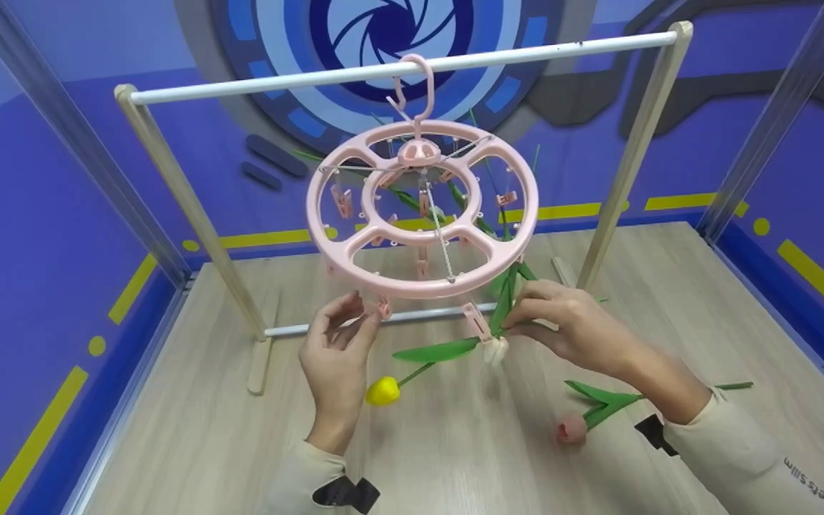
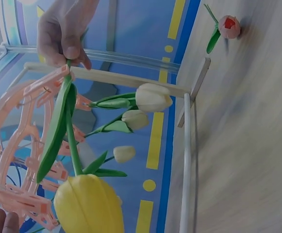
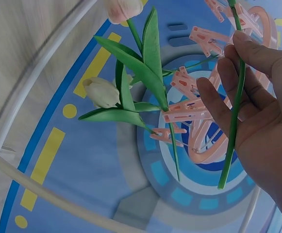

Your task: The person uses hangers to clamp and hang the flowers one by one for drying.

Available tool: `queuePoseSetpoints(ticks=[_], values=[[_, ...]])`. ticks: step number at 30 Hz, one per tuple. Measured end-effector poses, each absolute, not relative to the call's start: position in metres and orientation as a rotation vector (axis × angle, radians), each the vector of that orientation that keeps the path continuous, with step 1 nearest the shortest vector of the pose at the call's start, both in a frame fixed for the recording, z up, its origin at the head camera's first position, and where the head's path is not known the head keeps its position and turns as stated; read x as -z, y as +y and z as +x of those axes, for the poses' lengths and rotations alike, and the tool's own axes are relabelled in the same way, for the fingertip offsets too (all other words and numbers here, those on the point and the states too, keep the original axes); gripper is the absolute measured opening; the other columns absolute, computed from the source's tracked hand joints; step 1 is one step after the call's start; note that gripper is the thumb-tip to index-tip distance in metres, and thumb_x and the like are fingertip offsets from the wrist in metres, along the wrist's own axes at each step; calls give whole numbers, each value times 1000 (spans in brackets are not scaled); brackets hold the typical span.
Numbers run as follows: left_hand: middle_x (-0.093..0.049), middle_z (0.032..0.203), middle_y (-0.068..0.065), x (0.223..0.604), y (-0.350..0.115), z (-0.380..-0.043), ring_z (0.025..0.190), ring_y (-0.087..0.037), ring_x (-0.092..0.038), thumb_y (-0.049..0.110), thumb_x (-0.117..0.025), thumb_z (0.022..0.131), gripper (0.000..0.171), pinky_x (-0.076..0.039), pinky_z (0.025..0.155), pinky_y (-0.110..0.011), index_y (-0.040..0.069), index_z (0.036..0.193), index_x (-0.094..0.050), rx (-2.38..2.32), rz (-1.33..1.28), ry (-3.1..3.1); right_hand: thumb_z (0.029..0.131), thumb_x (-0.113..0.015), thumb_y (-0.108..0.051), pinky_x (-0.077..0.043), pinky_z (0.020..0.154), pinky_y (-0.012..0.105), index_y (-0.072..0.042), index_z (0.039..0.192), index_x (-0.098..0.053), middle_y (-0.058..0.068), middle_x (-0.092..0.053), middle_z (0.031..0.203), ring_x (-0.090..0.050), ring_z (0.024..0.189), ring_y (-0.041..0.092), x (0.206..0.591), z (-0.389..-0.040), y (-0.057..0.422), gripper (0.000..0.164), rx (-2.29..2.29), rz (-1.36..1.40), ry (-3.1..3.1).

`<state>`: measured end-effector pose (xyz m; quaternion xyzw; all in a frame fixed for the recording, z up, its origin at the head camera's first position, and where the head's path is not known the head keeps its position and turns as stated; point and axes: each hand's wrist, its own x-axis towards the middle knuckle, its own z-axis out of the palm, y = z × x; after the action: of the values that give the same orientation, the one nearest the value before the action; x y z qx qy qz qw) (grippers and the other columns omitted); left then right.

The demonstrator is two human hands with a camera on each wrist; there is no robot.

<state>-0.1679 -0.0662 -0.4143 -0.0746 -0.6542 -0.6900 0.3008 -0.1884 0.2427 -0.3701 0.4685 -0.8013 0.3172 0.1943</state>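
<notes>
A round pink clip hanger (image 1: 423, 290) hangs in front of me by its hook. My left hand (image 1: 340, 343) pinches a pink clothespin (image 2: 24, 201) at the hanger's near left edge. My right hand (image 1: 569, 322), at the near right, holds the green stem (image 3: 235, 111) of a yellow tulip (image 1: 383, 391) between thumb and fingers. The yellow bloom points down and left, close below the left hand's clothespin. A white tulip (image 2: 153, 97) hangs bloom-down from another clothespin (image 1: 477, 322); more white tulips (image 3: 101, 92) hang from clothespins behind it.
The hanger's rack has a white top bar (image 1: 526, 56), wooden legs (image 1: 634, 157) and a white lower bar (image 1: 290, 330). A pink tulip (image 1: 571, 429) lies on the wooden table (image 1: 240, 458) at the right. Blue printed walls (image 1: 61, 179) enclose the table.
</notes>
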Motion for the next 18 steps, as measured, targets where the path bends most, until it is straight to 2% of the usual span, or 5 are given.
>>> queuePoseSetpoints(ticks=[5, 13, 18], values=[[-70, 120, -14, 419, -68, -172, 112, -29, -69, 1, -80, 94, 36, -59, 98, -35, -3, 127, -68, 1827, -191, -1802, 82, -85, 13, -55, 86, 15, -11, 105, -80, -1, -71, 101, -66, 90, 17, 371, -189, 245, 33, -871, 1297, -2273], [-72, 106, -8, 422, -66, -178, 103, -23, -73, 8, -86, 90, 18, -60, 96, -35, 4, 106, -79, 1787, -217, -1827, 81, -85, 13, -55, 86, 15, -9, 103, -79, 0, -72, 101, -66, 91, 17, 372, -189, 245, 32, -858, 1285, -2283], [-72, 110, -6, 423, -67, -178, 107, -23, -73, 8, -85, 91, 15, -59, 99, -35, 5, 105, -79, 1785, -238, -1854, 82, -85, 12, -59, 82, 19, -9, 104, -80, -1, -71, 100, -66, 90, 16, 371, -190, 246, 32, -861, 1281, -2300]])
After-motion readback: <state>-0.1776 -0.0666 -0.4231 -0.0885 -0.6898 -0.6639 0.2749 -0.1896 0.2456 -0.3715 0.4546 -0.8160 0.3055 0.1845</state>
